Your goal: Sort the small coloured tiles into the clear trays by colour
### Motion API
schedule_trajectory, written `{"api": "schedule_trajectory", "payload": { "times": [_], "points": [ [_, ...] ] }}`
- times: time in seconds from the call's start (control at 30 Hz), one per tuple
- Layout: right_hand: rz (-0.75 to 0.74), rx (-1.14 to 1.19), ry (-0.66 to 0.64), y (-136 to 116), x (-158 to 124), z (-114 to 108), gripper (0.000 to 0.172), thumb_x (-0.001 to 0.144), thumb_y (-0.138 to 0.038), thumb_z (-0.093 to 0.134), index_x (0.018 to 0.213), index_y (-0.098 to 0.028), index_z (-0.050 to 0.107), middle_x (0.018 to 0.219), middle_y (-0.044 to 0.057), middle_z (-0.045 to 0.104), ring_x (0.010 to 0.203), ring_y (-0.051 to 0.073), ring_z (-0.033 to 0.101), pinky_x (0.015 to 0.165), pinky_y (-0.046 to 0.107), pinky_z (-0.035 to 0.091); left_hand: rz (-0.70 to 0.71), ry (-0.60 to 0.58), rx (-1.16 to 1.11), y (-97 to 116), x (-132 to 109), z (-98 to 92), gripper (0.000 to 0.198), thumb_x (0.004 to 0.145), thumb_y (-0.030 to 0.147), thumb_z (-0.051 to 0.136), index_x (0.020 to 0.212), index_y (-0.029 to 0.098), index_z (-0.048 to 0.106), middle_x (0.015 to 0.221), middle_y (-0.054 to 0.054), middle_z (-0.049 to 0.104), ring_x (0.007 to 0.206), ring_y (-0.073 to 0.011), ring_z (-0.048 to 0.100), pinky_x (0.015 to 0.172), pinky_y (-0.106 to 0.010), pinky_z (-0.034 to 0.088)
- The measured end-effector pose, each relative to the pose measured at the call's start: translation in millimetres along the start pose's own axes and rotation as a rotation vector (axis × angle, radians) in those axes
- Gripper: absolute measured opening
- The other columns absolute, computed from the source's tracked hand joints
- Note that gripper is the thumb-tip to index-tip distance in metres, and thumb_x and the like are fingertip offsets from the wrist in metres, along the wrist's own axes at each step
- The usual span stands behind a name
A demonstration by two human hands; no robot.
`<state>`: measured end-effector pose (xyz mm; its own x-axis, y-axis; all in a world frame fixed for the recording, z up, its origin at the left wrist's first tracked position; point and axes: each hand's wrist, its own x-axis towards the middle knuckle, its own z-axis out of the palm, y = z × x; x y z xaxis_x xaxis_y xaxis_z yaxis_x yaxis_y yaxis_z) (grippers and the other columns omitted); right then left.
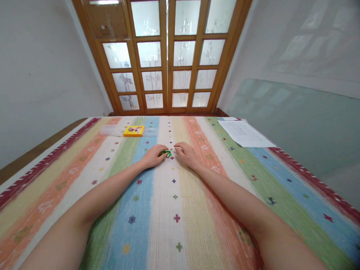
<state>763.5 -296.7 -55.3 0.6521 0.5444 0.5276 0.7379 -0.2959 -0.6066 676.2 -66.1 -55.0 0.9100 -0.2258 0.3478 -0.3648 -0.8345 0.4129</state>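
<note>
My left hand (154, 155) rests on the striped tablecloth with its fingers closed around a small shiny green object (168, 153). Part of that object sticks out past the fingertips; its kind is too small to make out. Just across from it, my right hand (187, 154) lies with fingers loosely bent and a little apart. Nothing shows in the right hand, and a narrow gap separates its fingertips from the green object.
A yellow-orange box (133, 131) sits at the far left between clear plastic pieces (112, 130). Printed white paper (242, 132) lies at the far right. The striped tablecloth (164, 230) covers the table. Wooden glazed doors (168, 51) stand beyond; a pale glass panel (288, 116) leans along the right.
</note>
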Motion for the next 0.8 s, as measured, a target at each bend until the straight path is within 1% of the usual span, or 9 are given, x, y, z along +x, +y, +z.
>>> {"api": "schedule_trajectory", "payload": {
  "times": [0.07, 0.1, 0.17, 0.27, 0.47, 0.57, 0.63, 0.73, 0.8],
  "points": [
    [0.059, 0.029, 0.015, 3, 1, 1, 0.024, 0.102, -0.031, 0.053, 0.108, -0.021, 0.074, 0.111, 0.007, 0.074, 0.103, 0.021, 0.066, 0.093, 0.033, 0.049, -0.124, 0.049, 0.087, -11, -4, -2.1, 0.05, 0.098, 0.045, 0.056, 0.141, 0.019, 0.062, 0.143, -0.013, 0.063, 0.135, -0.0284, 0.056, 0.12, -0.045, 0.041],
    [0.092, 0.042, 0.022, 4, 2, 1, 0.024, 0.102, -0.031, 0.053, 0.107, -0.021, 0.074, 0.11, 0.007, 0.075, 0.102, 0.021, 0.066, 0.093, 0.033, 0.049, -0.163, 0.052, 0.121, -16, -6, -3.0, 0.054, 0.098, 0.048, 0.055, 0.143, 0.018, 0.059, 0.145, -0.014, 0.062, 0.137, -0.0292, 0.055, 0.121, -0.045, 0.04],
    [0.143, 0.064, 0.031, 8, 4, 2, 0.025, 0.102, -0.031, 0.053, 0.106, -0.021, 0.075, 0.109, 0.007, 0.075, 0.102, 0.021, 0.067, 0.093, 0.033, 0.048, -0.182, 0.02, 0.166, -24, -8, -4.3, 0.059, 0.1, 0.053, 0.05, 0.146, 0.017, 0.057, 0.149, -0.015, 0.058, 0.141, -0.0297, 0.052, 0.123, -0.045, 0.037],
    [0.17, 0.1, 0.045, 13, 6, 4, 0.025, 0.101, -0.033, 0.053, 0.105, -0.021, 0.075, 0.11, 0.008, 0.076, 0.102, 0.021, 0.067, 0.094, 0.034, 0.049, -0.144, -0.046, 0.204, -22, -8, -3.0, 0.061, 0.101, 0.058, 0.045, 0.148, 0.019, 0.056, 0.155, -0.014, 0.053, 0.145, -0.0298, 0.048, 0.124, -0.045, 0.035],
    [0.164, 0.14, 0.051, 17, 5, 7, 0.027, 0.1, -0.036, 0.053, 0.107, -0.021, 0.075, 0.112, 0.008, 0.075, 0.102, 0.02, 0.068, 0.094, 0.035, 0.052, 0.015, -0.104, 0.203, 4, 0, 9.7, 0.06, 0.1, 0.058, 0.049, 0.149, 0.024, 0.055, 0.159, -0.013, 0.048, 0.147, -0.03, 0.044, 0.125, -0.048, 0.032],
    [0.16, 0.138, 0.037, 16, 5, 6, 0.028, 0.099, -0.036, 0.053, 0.108, -0.021, 0.075, 0.113, 0.008, 0.075, 0.101, 0.02, 0.068, 0.093, 0.035, 0.053, 0.045, -0.09, 0.201, 10, 2, 13.7, 0.056, 0.101, 0.057, 0.05, 0.147, 0.027, 0.057, 0.158, -0.013, 0.05, 0.146, -0.0314, 0.046, 0.124, -0.051, 0.033],
    [0.171, 0.129, 0.032, 14, 6, 5, 0.029, 0.099, -0.036, 0.052, 0.109, -0.021, 0.075, 0.114, 0.008, 0.075, 0.103, 0.021, 0.068, 0.095, 0.036, 0.053, 0.062, -0.083, 0.19, 11, 2, 12.4, 0.053, 0.101, 0.056, 0.051, 0.146, 0.029, 0.059, 0.157, -0.011, 0.052, 0.145, -0.0312, 0.047, 0.123, -0.051, 0.034],
    [0.189, 0.109, 0.031, 12, 7, 2, 0.03, 0.099, -0.036, 0.051, 0.109, -0.022, 0.075, 0.113, 0.009, 0.076, 0.105, 0.023, 0.068, 0.099, 0.04, 0.052, 0.053, -0.037, 0.151, 4, 0, 2.6, 0.056, 0.099, 0.056, 0.055, 0.149, 0.031, 0.056, 0.155, -0.01, 0.054, 0.143, -0.0298, 0.05, 0.122, -0.049, 0.036],
    [0.195, 0.112, 0.027, 11, 8, 1, 0.03, 0.099, -0.037, 0.051, 0.109, -0.022, 0.075, 0.113, 0.009, 0.076, 0.105, 0.024, 0.068, 0.1, 0.041, 0.051, -0.013, 0.044, 0.143, -8, -1, -9.6, 0.058, 0.098, 0.055, 0.055, 0.15, 0.029, 0.054, 0.152, -0.011, 0.056, 0.141, -0.0292, 0.051, 0.121, -0.048, 0.037]
  ]
}}
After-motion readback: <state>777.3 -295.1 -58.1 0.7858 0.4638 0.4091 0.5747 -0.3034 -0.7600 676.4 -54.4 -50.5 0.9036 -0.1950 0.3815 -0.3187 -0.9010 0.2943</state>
